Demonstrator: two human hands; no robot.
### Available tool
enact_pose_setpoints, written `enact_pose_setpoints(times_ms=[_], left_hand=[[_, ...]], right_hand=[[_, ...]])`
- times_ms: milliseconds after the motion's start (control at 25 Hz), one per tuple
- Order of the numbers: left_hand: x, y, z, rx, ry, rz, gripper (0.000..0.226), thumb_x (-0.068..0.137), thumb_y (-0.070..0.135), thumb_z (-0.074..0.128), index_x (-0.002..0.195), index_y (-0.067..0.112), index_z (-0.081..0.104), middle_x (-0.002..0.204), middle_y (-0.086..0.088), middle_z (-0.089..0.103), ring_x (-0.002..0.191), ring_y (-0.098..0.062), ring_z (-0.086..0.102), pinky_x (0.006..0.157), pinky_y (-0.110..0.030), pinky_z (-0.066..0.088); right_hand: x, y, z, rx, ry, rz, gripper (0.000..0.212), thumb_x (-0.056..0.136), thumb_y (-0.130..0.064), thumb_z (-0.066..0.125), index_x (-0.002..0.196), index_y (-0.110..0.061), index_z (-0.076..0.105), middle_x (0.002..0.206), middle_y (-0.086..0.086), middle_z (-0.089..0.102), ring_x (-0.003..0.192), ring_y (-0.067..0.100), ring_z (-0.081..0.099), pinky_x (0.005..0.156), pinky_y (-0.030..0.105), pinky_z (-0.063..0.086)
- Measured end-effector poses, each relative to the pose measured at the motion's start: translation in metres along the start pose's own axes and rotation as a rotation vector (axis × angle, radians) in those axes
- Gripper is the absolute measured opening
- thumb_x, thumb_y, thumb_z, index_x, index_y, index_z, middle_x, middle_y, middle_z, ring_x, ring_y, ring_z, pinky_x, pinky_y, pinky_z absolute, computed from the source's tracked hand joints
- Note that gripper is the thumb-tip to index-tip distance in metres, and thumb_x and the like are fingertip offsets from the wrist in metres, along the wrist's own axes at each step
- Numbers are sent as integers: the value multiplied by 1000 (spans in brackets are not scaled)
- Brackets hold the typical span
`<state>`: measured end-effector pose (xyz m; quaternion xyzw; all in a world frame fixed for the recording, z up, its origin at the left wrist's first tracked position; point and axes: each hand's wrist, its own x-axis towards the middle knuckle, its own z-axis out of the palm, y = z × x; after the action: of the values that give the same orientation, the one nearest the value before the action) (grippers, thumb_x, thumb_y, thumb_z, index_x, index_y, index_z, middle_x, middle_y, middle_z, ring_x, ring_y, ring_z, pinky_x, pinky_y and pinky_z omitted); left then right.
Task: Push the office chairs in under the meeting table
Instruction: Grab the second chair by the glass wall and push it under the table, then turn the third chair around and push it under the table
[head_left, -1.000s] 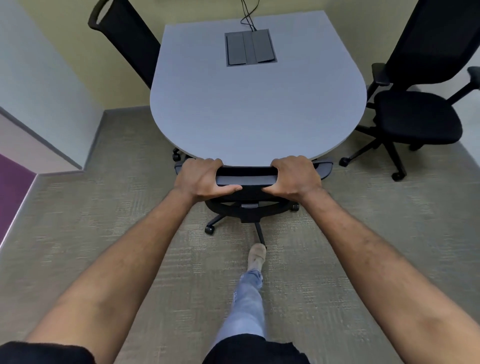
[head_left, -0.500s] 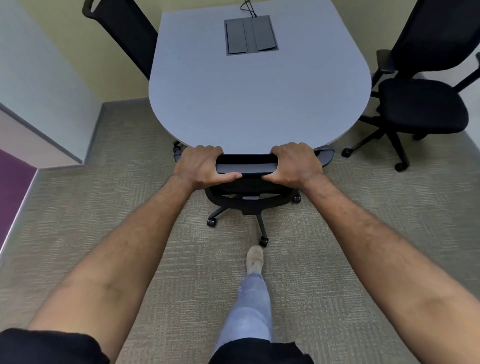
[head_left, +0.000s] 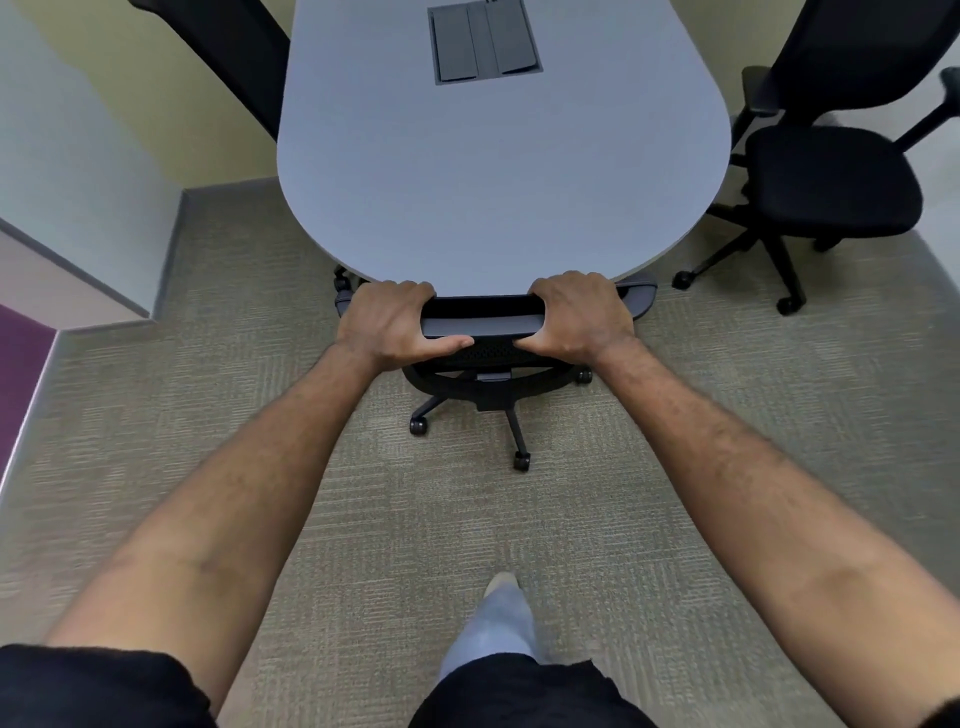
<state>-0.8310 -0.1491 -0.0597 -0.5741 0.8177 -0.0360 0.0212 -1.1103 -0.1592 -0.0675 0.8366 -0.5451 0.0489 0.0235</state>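
Note:
A black office chair (head_left: 483, 325) stands at the near rounded end of the grey meeting table (head_left: 493, 171). Its seat is hidden under the tabletop; only the backrest top, armrest tips and wheeled base show. My left hand (head_left: 392, 322) and my right hand (head_left: 579, 314) both grip the top of the backrest, which touches the table edge. A second black chair (head_left: 831, 176) stands out from the table at the right, seat fully exposed. A third black chair (head_left: 244, 57) stands at the table's left side, mostly its backrest showing.
A grey cable hatch (head_left: 483, 41) is set in the tabletop. A wall corner (head_left: 150, 244) juts out at the left. My leg and shoe (head_left: 501, 608) stand on the beige carpet behind the chair.
The chair has rolled forward with both hands still on its backrest, and its seat has gone further under the table. My foot now trails well behind the chair's base.

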Motion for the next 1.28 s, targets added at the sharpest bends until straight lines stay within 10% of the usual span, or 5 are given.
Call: enact_pose_setpoints(times_ms=[280, 640, 1280], left_hand=[[-23, 17, -3, -113, -30, 12, 97, 81, 96, 35, 141, 23, 57, 137, -4, 67, 121, -29, 63, 95, -49, 55], [-61, 132, 34, -159, 185, 343, 79, 97, 58, 47, 161, 12, 36, 170, -13, 31, 158, -33, 25, 128, -60, 14], [128, 432, 83, -13, -317, 516, 81, 106, 55, 38, 169, 12, 11, 178, -9, -3, 164, -27, 0, 129, -58, -1]], right_hand=[[-33, -11, -12, 111, -63, 76, 77, 74, -76, 69, 131, -23, 67, 119, -1, 74, 108, 26, 67, 97, 46, 51], [-176, 15, 18, 111, 106, 387, 91, 95, -46, 68, 167, -5, 29, 175, 16, 26, 163, 35, 25, 130, 53, 26], [-334, 292, 70, 218, -316, 866, 89, 105, -50, 55, 170, -14, 6, 179, 5, 9, 166, 24, 6, 132, 40, 11]])
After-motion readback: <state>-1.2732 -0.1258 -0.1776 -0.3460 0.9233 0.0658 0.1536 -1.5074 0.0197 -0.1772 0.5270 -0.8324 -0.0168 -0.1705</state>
